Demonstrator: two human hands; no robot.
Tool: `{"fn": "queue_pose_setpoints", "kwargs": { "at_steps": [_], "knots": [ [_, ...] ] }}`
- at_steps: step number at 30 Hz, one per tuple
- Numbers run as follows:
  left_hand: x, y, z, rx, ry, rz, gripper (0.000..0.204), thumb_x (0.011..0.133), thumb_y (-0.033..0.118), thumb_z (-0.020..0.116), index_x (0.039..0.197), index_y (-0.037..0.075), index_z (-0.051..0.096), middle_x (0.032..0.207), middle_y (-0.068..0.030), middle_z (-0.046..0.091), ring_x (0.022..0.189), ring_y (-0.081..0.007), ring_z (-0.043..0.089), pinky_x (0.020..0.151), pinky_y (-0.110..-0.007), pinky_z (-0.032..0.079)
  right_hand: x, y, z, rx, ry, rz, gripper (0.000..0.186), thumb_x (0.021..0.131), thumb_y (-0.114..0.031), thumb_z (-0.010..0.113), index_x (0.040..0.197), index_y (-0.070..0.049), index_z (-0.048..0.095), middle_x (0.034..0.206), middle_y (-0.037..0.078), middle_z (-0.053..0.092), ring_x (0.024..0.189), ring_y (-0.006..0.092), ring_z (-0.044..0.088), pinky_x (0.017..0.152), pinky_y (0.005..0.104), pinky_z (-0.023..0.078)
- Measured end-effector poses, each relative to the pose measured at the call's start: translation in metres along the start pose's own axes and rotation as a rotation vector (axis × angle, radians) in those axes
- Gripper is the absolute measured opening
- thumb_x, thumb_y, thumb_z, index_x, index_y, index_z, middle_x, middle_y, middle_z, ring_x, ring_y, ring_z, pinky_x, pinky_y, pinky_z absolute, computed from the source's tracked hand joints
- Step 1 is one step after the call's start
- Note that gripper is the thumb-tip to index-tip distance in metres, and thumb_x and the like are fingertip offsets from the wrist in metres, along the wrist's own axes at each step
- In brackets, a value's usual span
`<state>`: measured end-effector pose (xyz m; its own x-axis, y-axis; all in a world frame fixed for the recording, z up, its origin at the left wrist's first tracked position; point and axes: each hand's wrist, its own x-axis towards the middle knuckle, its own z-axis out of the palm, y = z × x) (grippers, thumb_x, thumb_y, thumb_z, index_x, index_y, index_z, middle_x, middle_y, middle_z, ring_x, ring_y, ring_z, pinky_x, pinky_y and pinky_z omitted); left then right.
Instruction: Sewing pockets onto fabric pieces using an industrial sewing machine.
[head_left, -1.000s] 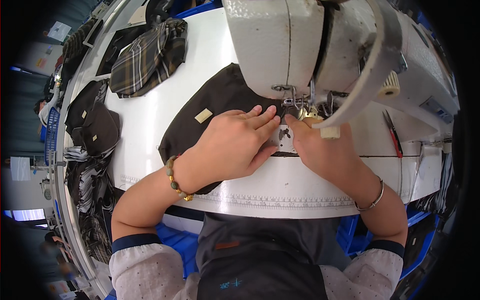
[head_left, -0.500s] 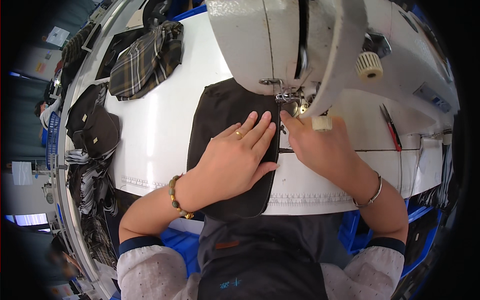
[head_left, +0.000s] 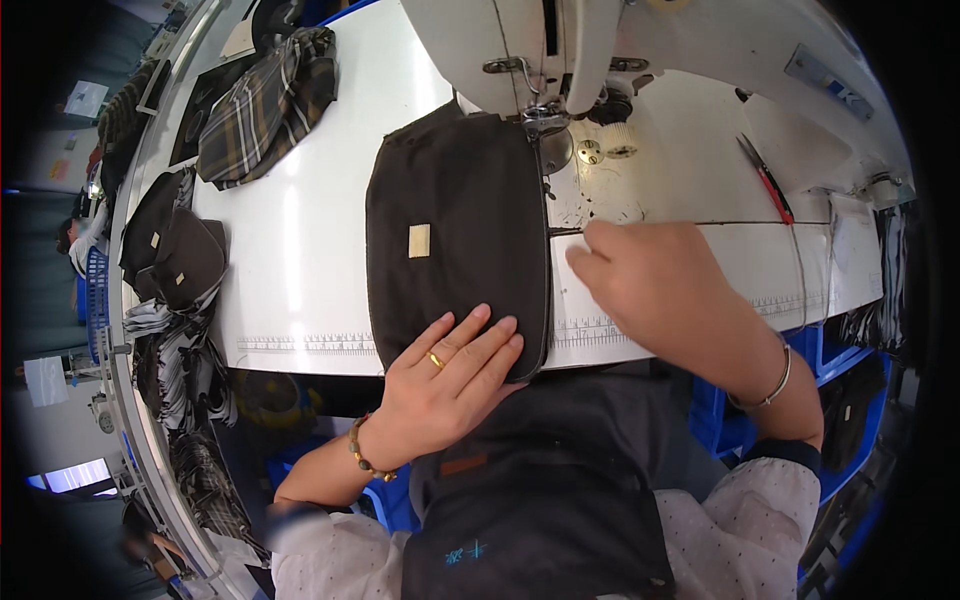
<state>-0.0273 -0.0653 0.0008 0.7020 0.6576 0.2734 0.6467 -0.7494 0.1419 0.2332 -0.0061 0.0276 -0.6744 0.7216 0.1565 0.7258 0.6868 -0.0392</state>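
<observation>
**Left hand [head_left: 445,385] flat on the dark cloth piece [head_left: 470,225], right hand [head_left: 660,280] curled to its right**

At the far left, dark folded pieces [head_left: 190,255] with small pale labels lie at the edge of the white table [head_left: 300,270]; a plaid cloth bundle [head_left: 268,115] rests above and to the right of them.

The left forearm, with a beaded bracelet [head_left: 358,450] at its wrist, angles up and rightward. The left hand lies palm down on the lower part of the dark cloth piece, its fingers nearly straight, slightly spread and pointing up and right; it presses rather than grips. A gold ring [head_left: 436,360] shows on one finger.

The dark cloth piece stretches from the table's near edge up to the sewing machine [head_left: 500,55], its upper right corner close by the presser foot [head_left: 545,118]; whether it sits beneath, I cannot tell.

The right hand is over the table, apart from the cloth, back upward, fingers folded inward; whether they pinch anything cannot be told. Its forearm slants in from the lower right. Beyond lie red-handled snips [head_left: 770,185].
</observation>
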Motion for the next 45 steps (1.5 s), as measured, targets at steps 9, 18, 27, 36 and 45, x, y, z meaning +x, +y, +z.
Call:
{"fn": "queue_pose_setpoints", "kwargs": {
  "at_steps": [9, 18, 27, 36, 45],
  "knots": [
    [-0.009, -0.003, 0.005, -0.025, 0.336, 0.122, 0.011, 0.077, 0.016, 0.080, 0.085, 0.010, 0.075, 0.091, -0.0027, 0.074, 0.094, -0.0217, 0.074, 0.088, -0.036, 0.059, -0.039, -0.047, 0.025, 0.289, 0.426, -0.130, 0.019, 0.072, -0.009, 0.073, 0.091, -0.009, 0.072, 0.087, 0.001, 0.063, 0.060, 0.0148, 0.058, 0.049, 0.0274, 0.043],
    [-0.010, 0.000, 0.005, -0.013, 0.378, 0.109, 0.009, 0.077, 0.014, 0.078, 0.085, 0.010, 0.076, 0.090, -0.0032, 0.074, 0.093, -0.0217, 0.074, 0.087, -0.036, 0.059, -0.027, -0.053, 0.040, 0.235, 0.582, -0.267, 0.016, 0.065, -0.010, 0.072, 0.081, -0.008, 0.068, 0.095, 0.002, 0.066, 0.064, 0.0105, 0.054, 0.049, 0.0228, 0.038],
    [-0.014, -0.001, 0.002, 0.004, 0.394, 0.186, 0.009, 0.077, 0.014, 0.074, 0.087, 0.015, 0.074, 0.099, -0.0017, 0.076, 0.099, -0.0221, 0.073, 0.097, -0.040, 0.052, -0.024, -0.051, 0.047, 0.268, 0.667, -0.362, 0.010, 0.067, -0.008, 0.072, 0.076, -0.005, 0.069, 0.105, 0.010, 0.071, 0.063, 0.0105, 0.054, 0.049, 0.0228, 0.037],
    [-0.010, 0.002, 0.004, 0.067, 0.412, 0.124, 0.006, 0.076, 0.014, 0.075, 0.076, 0.016, 0.070, 0.108, -0.0011, 0.075, 0.104, -0.0236, 0.072, 0.103, -0.041, 0.049, -0.022, -0.050, 0.042, 0.253, 0.696, -0.365, 0.009, 0.070, -0.003, 0.074, 0.078, -0.003, 0.069, 0.101, 0.008, 0.072, 0.059, 0.0091, 0.054, 0.048, 0.0220, 0.035],
    [-0.026, 0.001, -0.013, 0.242, 0.344, -0.063, 0.008, 0.075, 0.019, 0.075, 0.070, 0.020, 0.069, 0.115, 0.0019, 0.074, 0.113, -0.0231, 0.068, 0.115, -0.054, 0.034, -0.014, -0.056, 0.050, 0.267, 0.749, -0.368, 0.016, 0.066, -0.005, 0.076, 0.082, -0.003, 0.071, 0.101, 0.011, 0.073, 0.055, 0.0089, 0.052, 0.047, 0.0223, 0.032]
  ]
}}
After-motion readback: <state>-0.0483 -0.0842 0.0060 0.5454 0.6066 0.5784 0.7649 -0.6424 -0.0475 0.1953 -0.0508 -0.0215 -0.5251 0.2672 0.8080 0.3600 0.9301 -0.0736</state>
